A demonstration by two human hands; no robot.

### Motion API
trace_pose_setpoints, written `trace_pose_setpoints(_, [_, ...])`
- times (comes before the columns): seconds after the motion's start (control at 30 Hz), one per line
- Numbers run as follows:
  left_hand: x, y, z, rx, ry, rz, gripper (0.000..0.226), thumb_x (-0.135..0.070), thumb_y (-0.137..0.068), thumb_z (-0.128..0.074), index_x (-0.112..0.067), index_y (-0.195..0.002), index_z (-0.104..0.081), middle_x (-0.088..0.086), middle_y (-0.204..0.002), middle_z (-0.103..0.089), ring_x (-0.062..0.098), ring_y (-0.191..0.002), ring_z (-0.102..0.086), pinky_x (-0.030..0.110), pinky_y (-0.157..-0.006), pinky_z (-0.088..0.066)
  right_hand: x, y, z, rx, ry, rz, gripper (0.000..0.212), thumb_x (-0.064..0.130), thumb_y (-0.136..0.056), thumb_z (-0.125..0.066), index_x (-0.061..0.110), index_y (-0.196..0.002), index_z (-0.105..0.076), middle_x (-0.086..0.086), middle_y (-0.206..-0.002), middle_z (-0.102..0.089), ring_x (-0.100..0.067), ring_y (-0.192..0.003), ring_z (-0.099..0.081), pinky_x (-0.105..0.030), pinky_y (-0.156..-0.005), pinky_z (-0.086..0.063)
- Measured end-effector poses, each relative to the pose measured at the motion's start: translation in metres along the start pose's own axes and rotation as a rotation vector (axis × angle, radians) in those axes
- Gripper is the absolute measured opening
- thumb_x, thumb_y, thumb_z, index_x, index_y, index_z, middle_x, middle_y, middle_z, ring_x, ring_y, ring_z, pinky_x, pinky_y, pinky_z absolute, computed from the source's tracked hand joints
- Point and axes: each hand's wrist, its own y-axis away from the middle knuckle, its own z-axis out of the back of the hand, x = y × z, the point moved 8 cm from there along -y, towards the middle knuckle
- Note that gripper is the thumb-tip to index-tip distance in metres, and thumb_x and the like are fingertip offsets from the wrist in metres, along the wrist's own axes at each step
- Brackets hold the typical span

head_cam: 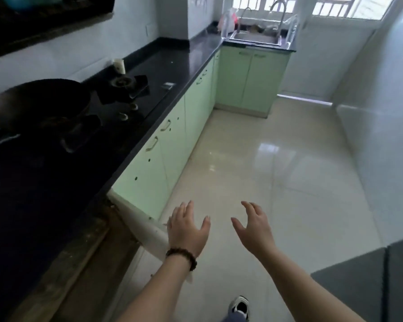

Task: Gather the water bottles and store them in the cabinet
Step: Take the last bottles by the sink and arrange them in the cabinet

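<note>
**A:** Head view has your left hand (187, 228) and right hand (254, 225) out in front over the floor (265, 159), fingers spread and loose, holding nothing.

**B:** Where are the bottles?

**A:** I can't pick out a water bottle for certain. There are clear plastic shapes at the far end by the sink (254, 38), one just left of it (226, 31) and one at its right (292, 29), but they're too small and washed out by the window to name. Nothing bottle-like shows near you.

**B:** How should you expect them to handle?

**A:** If they're thin clear plastic, I'd judge them light when empty, heavier if full, with soft walls that dent. Take each round the middle of the body or by the neck, and expect wet ones by the sink to be slippery.

**B:** Anything in your way?

**A:** The green cabinet doors (172, 147) along your left look closed, so one needs opening by its handle (151, 143). On the dark countertop (184, 61) sit a wok (40, 101) on the stove and a paper cup (119, 65). A pale panel (144, 224) juts out low beside your left hand, and a grey surface (363, 282) sits at your right.
</note>
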Motion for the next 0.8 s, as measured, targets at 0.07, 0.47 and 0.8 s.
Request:
trace_pose_setpoints(0.07, [-0.027,-0.014,-0.011,0.02,-0.012,-0.043,0.071,-0.055,-0.09,-0.043,-0.017,-0.149,-0.031,0.006,-0.156,-0.031,0.023,-0.144,-0.023,0.039,-0.118,-0.018,-0.019,-0.01,0.02,-0.049,-0.021,-0.048,0.06,0.033,-0.09,-0.059,0.012,-0.143,-0.038,-0.008,-0.146,-0.038,-0.023,-0.135,-0.034,-0.03,-0.11,-0.027])
trace_pose_setpoints(0.47, [-0.199,-0.181,-0.074,-0.009,-0.02,-0.125,0.073,-0.052,-0.092,-0.048,-0.012,-0.149,-0.03,0.008,-0.154,-0.033,0.024,-0.144,-0.023,0.036,-0.117,-0.017,-0.101,-0.206,0.143,-0.138,-0.068,-0.097,0.058,0.032,-0.092,-0.056,0.011,-0.142,-0.037,-0.011,-0.148,-0.035,-0.024,-0.138,-0.03,-0.034,-0.113,-0.025])
trace_pose_setpoints(0.8, [-0.333,-0.32,-0.107,-0.072,-0.001,-0.119,0.075,-0.054,-0.09,-0.05,-0.015,-0.15,-0.029,0.008,-0.155,-0.031,0.024,-0.145,-0.021,0.036,-0.118,-0.018,-0.141,-0.377,0.233,-0.152,-0.078,-0.079,0.053,0.031,-0.092,-0.057,0.008,-0.138,-0.044,-0.013,-0.146,-0.037,-0.025,-0.138,-0.03,-0.034,-0.113,-0.024])
